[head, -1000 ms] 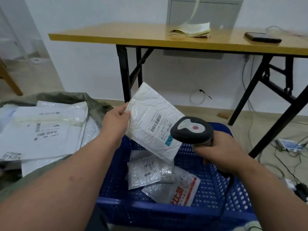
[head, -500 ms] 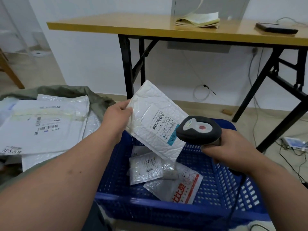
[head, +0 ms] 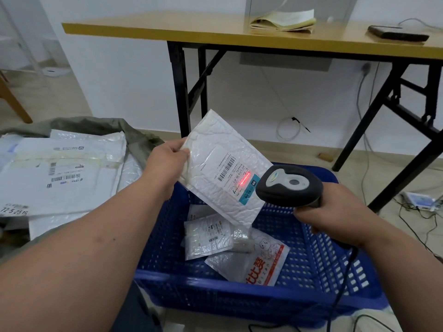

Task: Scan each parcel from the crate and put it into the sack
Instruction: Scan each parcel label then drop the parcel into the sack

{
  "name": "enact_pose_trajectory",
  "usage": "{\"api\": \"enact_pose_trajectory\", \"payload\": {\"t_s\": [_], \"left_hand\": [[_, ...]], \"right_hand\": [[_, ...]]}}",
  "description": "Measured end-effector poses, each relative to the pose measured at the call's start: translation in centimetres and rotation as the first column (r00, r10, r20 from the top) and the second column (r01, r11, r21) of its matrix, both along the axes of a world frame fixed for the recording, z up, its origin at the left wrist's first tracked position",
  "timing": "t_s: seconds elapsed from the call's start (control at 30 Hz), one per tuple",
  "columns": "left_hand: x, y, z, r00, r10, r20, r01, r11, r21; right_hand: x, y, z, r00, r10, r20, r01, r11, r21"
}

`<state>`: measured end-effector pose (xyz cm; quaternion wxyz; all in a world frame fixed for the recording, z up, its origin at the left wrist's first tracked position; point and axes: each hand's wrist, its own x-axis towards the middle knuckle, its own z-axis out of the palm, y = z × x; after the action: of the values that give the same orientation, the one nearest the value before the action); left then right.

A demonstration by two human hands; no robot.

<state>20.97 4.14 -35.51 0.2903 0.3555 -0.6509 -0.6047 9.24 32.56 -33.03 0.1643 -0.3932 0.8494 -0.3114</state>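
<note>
**Scan beam on the label, parcel held above the crate**

White-walled room, pale floor. A folding desk with black legs stands behind the blue crate; on the desk lie a pad of yellowed papers and a flat dark device. Loose cables trail over the floor right of the crate.

Left hand, closed, pinches the upper left edge of a white bubble mailer, tilted, raised above the crate's far half. A red scan line falls across the printed label, just below the barcode.

Right hand is wrapped tight round the grip of a dark handheld scanner, head just beside the mailer's right edge. Its cable runs down over the crate's near right corner.

In the crate: 2 parcels in view, a small clear-wrapped one and a white pouch with red lettering, overlapping.

Left of the crate, the olive sack lies open with several white mailers stacked on it.
</note>
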Motion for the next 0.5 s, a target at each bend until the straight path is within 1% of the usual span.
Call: {"api": "enact_pose_trajectory", "payload": {"t_s": [0.17,0.27,0.43,0.5], "left_hand": [[-0.2,0.0,-0.1,1.000,-0.002,0.000,0.002,1.000,0.007],[0.0,0.1,0.0,1.000,0.009,-0.006,-0.009,1.000,0.010],[1.1,0.3,0.4,0.999,-0.005,-0.042,0.006,1.000,0.016],[1.8,0.1,0.8,0.998,0.023,-0.064,-0.022,1.000,0.016]], "right_hand": [[-0.2,0.2,0.0,1.000,-0.005,-0.003,0.005,1.000,0.014],[-0.3,0.2,-0.2,1.000,-0.012,0.022,0.012,1.000,0.009],[-0.3,-0.3,-0.5,0.999,-0.024,0.039,0.024,1.000,-0.003],[-0.1,-0.9,-0.5,0.999,-0.028,0.024,0.029,0.999,-0.019]]}}
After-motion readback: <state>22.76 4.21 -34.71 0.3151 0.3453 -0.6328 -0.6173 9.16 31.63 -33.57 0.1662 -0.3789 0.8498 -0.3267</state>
